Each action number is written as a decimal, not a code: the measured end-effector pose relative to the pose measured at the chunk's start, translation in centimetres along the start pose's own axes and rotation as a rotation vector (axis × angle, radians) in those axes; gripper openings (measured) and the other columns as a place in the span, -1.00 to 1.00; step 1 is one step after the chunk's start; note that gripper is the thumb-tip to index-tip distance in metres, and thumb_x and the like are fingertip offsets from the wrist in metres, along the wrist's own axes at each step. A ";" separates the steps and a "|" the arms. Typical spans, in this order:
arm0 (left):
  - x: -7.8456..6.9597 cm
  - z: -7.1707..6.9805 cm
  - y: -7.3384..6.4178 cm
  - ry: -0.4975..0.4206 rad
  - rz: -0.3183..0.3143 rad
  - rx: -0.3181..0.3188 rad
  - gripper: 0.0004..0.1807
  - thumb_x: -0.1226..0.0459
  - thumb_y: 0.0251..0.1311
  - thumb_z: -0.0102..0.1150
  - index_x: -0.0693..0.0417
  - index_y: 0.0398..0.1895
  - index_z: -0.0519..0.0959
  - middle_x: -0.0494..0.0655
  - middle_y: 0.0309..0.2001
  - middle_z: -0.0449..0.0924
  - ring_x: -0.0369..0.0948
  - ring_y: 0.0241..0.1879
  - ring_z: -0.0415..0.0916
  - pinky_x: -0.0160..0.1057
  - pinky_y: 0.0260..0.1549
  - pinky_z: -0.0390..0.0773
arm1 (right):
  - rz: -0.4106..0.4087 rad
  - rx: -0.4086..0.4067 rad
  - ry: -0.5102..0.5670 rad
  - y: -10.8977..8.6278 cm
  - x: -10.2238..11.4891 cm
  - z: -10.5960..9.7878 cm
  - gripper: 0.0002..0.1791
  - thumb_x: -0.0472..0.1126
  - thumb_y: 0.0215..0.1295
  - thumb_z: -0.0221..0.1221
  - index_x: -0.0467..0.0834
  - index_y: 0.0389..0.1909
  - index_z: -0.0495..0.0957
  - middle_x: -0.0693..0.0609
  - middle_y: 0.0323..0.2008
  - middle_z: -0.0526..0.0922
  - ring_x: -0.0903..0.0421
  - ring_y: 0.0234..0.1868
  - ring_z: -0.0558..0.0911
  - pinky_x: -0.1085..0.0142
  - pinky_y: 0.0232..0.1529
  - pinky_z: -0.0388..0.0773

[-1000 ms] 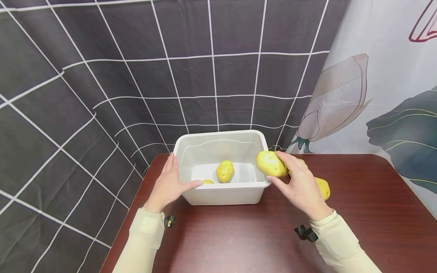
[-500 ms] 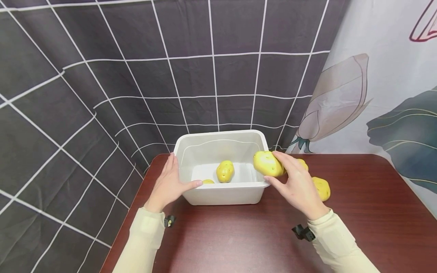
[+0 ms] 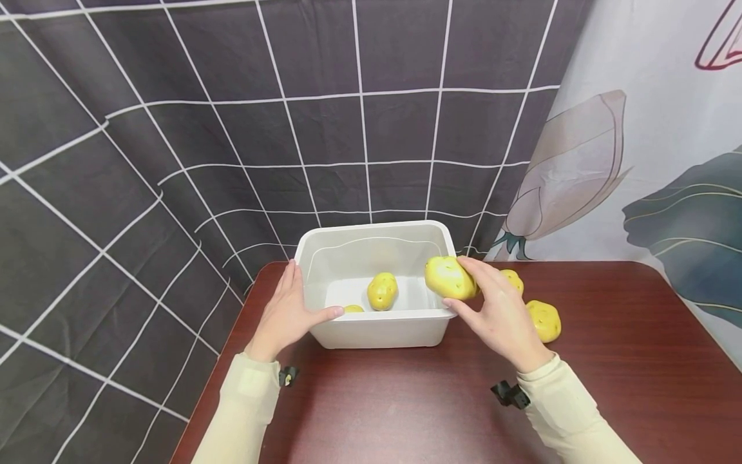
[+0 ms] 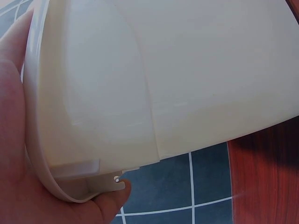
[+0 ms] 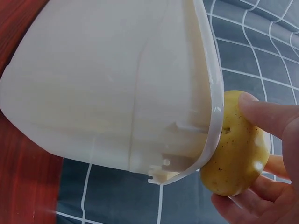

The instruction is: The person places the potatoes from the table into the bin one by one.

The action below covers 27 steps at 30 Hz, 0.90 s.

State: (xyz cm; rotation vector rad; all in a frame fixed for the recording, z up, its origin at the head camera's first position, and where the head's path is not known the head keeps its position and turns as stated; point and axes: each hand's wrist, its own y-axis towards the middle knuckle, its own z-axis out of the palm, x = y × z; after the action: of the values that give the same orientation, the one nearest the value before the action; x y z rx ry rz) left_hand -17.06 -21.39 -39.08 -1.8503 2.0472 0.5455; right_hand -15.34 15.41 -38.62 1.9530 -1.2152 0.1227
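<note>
A white plastic bin (image 3: 377, 332) stands on the table, holding a yellow potato (image 3: 382, 292) and part of another potato (image 3: 353, 309) behind its front wall. At its left end my left hand (image 3: 286, 316) grips the rim, thumb along the front edge. In the left wrist view, a fingertip (image 4: 117, 196) curls under the rim (image 4: 35, 102). My right hand (image 3: 495, 312) pinches a potato (image 3: 446, 277) over the bin's right end, between thumb and fingers. The right wrist view shows this held potato (image 5: 236, 144) at the rim, with the thumb (image 5: 264, 112) across it.
Two more potatoes lie right of the bin on the dark red table (image 3: 614, 335): one potato (image 3: 513, 281) partly behind the right hand, the other potato (image 3: 545, 321) nearer. A dark grid-patterned curtain (image 3: 400, 129) hangs close behind the bin; a floral curtain (image 3: 655, 129) hangs at right.
My right hand has moved a little left, bringing its potato further over the bin's right end. More of the two table potatoes shows. The left hand and bin stay still.
</note>
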 end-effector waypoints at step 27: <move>-0.1 0.0 -0.1 0.000 -0.006 0.002 0.46 -0.44 -0.08 0.30 0.29 0.60 -0.20 0.15 0.62 -0.34 0.08 0.59 -0.32 0.19 0.44 0.01 | -0.038 0.010 0.018 0.7 0.3 1.1 -0.19 -0.17 0.01 0.55 -0.26 0.30 0.45 -0.20 0.21 0.54 -0.11 0.09 0.53 0.05 -0.04 0.51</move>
State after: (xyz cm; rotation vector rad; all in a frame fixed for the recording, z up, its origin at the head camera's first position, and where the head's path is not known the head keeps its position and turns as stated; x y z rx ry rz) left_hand -17.00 -21.31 -39.06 -1.8550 2.0405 0.5420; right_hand -16.07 14.37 -38.82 1.9786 -1.1668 0.1270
